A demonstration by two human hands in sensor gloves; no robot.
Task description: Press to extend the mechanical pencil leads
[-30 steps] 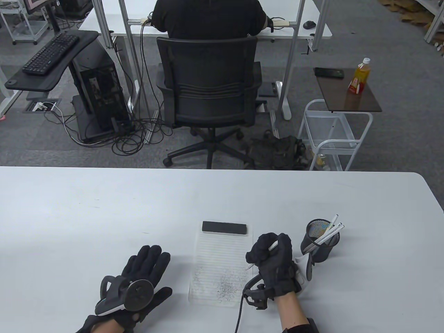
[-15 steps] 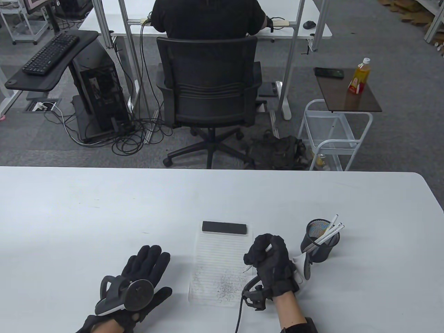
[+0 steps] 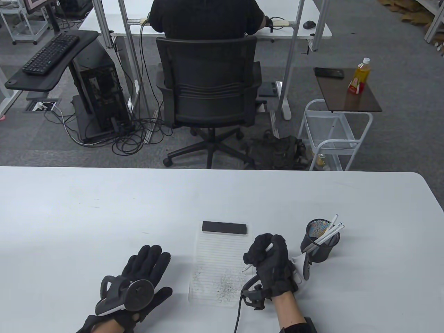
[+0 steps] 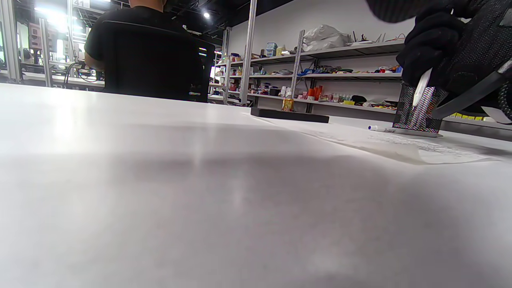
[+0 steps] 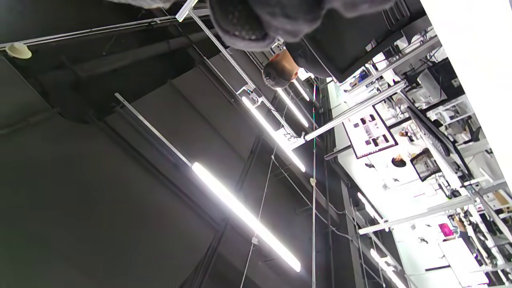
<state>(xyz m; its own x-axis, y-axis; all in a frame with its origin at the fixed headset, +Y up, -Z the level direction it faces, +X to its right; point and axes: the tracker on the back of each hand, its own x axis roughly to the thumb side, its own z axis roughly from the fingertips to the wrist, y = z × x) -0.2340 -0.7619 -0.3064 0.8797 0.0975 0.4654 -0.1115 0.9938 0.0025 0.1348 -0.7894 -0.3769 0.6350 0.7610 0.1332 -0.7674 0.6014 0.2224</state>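
My right hand [image 3: 269, 258] grips a white mechanical pencil [image 3: 268, 247] in a closed fist, tip pointing down over the right edge of the lined paper [image 3: 218, 267]. The pencil's tip end [image 4: 421, 86] shows under the fist in the left wrist view. A black mesh cup [image 3: 321, 241] holding several white pencils [image 3: 331, 230] stands just right of my right hand. My left hand [image 3: 145, 270] lies flat and open on the table [image 3: 86, 215], left of the paper, holding nothing. The right wrist view looks up at the ceiling, with fingertips [image 5: 240, 20] at the top.
A black bar [image 3: 224, 228] lies across the top of the paper. Grey lead marks [image 3: 225, 286] cover the paper's lower part. A small capped item [image 4: 376, 128] lies on the table by the cup's base. A person in an office chair [image 3: 208, 86] sits beyond the table's far edge.
My right hand with the pencil has shifted slightly left and toward me, over the paper's right edge. My left hand has not moved.
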